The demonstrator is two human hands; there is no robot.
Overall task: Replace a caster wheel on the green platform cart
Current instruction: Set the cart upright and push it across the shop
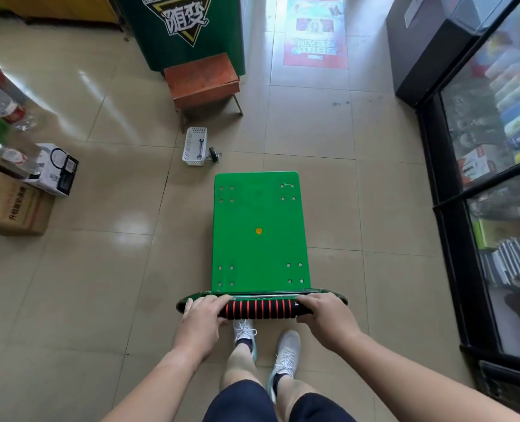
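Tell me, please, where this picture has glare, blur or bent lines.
Head view: white glare patches lie on the glossy floor tiles. Head view: the bottles at the left edge are smeared by blur. Head view: the wide lens bends the glass cabinet frame on the right. Head view: the green cart, and the left hand and right hand gripping its handle, look sharp.

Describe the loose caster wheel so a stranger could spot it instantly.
Start at the green platform cart on the tiled floor. Beyond its far left corner sits a white slotted basket, with the caster wheel just right of it. It is the only small dark wheel there.
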